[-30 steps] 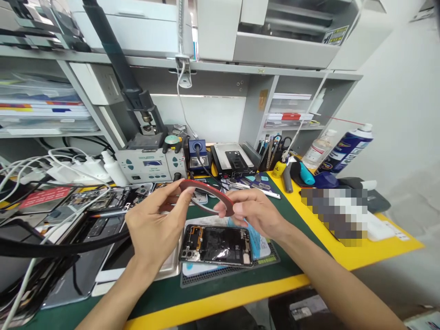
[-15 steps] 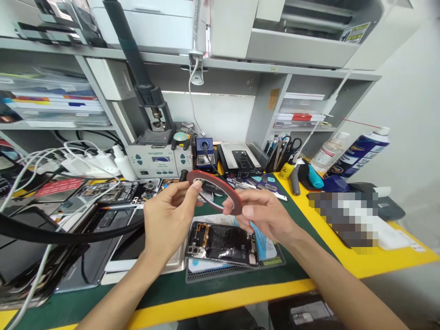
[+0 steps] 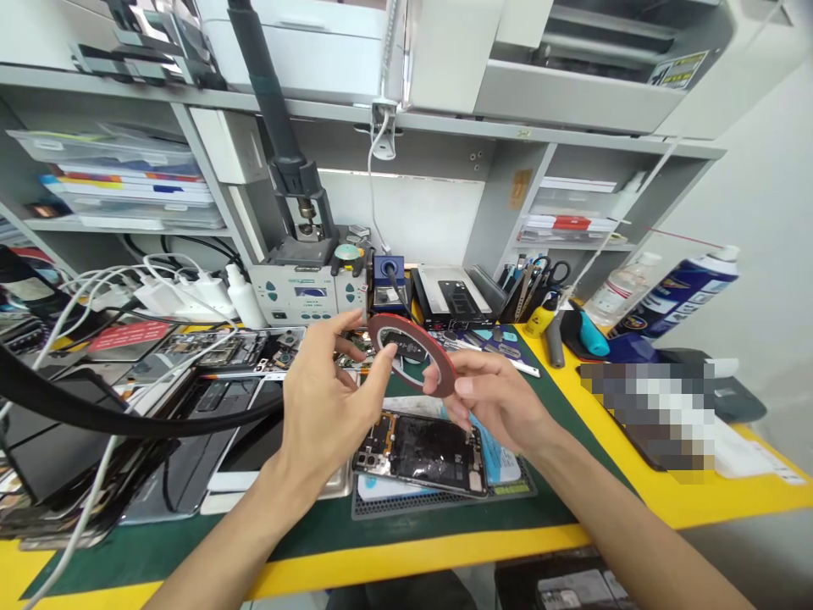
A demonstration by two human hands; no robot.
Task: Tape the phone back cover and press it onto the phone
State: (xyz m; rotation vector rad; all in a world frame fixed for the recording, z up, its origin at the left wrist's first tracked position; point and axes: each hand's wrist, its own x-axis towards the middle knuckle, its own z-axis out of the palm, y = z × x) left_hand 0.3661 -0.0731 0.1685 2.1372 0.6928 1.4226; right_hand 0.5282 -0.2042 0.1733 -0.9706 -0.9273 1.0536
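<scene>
A thin roll of red tape (image 3: 439, 349) is held tilted above the bench, its open ring facing me. My right hand (image 3: 499, 390) pinches its right edge, the thumb in front and a fingertip through the ring. At the roll's left side, my left hand (image 3: 336, 373) has its thumb and fingers spread apart; the thumb tip is by the ring, and I cannot tell whether it touches. Below both hands lies an opened smartphone (image 3: 432, 453) with its dark inside facing up. Under the phone are a blue-and-white packet (image 3: 499, 449) and a grey perforated mat (image 3: 445, 506).
Phone parts and screens (image 3: 184, 440) crowd the left of the green mat (image 3: 305, 542). A black cable (image 3: 127, 419) crosses there. Behind stand a soldering station (image 3: 308, 292), tools and a yellow bottle (image 3: 539, 315). A blue spray can (image 3: 677, 292) stands at right.
My left hand has loosened from the tape roll, its thumb and fingers spreading apart. The roll has turned more face-on in my right hand. The whole view has shifted slightly.
</scene>
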